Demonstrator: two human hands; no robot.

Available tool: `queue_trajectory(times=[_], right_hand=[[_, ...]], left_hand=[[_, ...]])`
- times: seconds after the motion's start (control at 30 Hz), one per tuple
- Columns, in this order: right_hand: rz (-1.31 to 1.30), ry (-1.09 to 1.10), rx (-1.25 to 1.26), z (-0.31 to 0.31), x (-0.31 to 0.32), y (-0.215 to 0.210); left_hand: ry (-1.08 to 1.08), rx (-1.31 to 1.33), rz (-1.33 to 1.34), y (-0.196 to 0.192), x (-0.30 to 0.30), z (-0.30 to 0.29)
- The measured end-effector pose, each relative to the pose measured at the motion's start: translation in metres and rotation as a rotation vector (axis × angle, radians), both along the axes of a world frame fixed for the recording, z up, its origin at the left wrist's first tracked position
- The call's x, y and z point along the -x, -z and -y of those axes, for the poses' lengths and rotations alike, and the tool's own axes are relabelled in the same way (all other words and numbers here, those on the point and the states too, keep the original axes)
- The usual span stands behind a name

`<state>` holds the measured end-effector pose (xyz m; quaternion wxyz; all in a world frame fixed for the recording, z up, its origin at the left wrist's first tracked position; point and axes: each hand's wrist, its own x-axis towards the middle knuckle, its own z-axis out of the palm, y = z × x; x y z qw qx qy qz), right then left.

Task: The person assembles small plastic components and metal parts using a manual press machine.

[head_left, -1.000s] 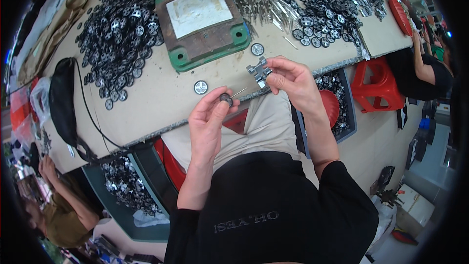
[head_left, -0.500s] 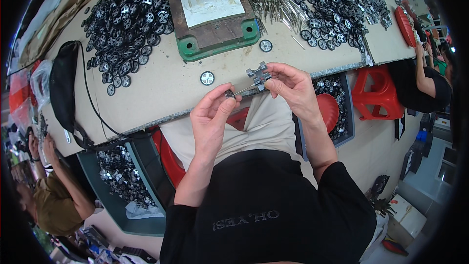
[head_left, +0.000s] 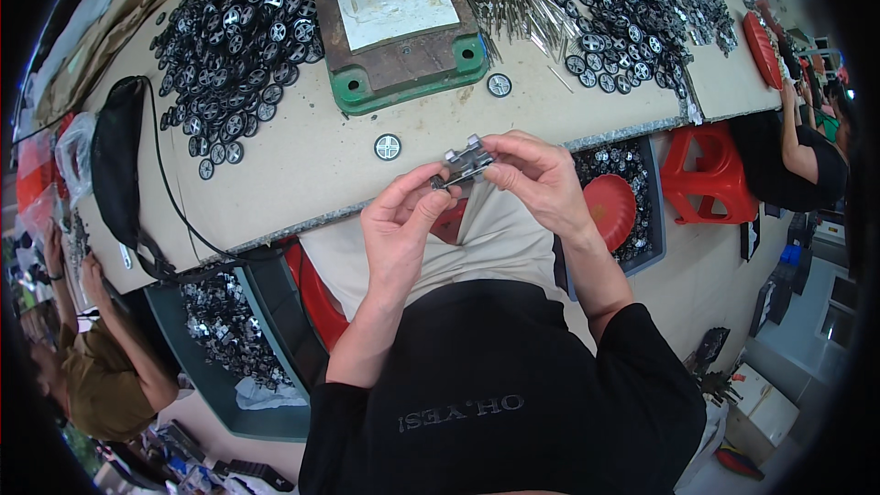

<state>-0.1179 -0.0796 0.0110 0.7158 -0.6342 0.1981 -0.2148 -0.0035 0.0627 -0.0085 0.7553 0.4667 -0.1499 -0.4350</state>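
Just over the table's near edge, my left hand (head_left: pixel 394 220) pinches a small dark wheel (head_left: pixel 437 182) between thumb and fingertips. A thin metal axle (head_left: pixel 452 181) runs from that wheel toward a grey plastic toy chassis (head_left: pixel 468 159). My right hand (head_left: pixel 543 185) is closed on the chassis, thumb below and fingers behind. Whether the axle passes through the chassis is hidden by the fingers. Beyond my hands lie two loose black wheels with silvery spokes, a nearer wheel (head_left: pixel 388 147) and a farther wheel (head_left: pixel 499 84).
A green iron press base (head_left: pixel 403 92) stands mid-table. Heaped wheels (head_left: pixel 238 37) lie left of it; metal rods (head_left: pixel 500 0) and more wheels (head_left: pixel 605 60) lie right. Part-filled bins (head_left: pixel 266 403) flank my legs. A red stool (head_left: pixel 706 174) stands at right; other people work at both sides.
My right hand has brought the chassis left and slightly down, closer to the wheel in my left hand. Less of the axle shows between them.
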Motion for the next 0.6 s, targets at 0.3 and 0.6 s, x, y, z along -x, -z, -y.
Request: queue_trajectory(times=[0.3,0.6], right_hand=[[0.111,0.121,-0.144,0.0086,0.0047,0.0098],[0.054,0.103,-0.161,0.0038,0.0034,0.0059]], left_hand=[[-0.054,0.002,0.001,-0.0006,0.0006,0.0005],[-0.052,0.002,0.026,-0.0005,-0.0002,-0.0006]])
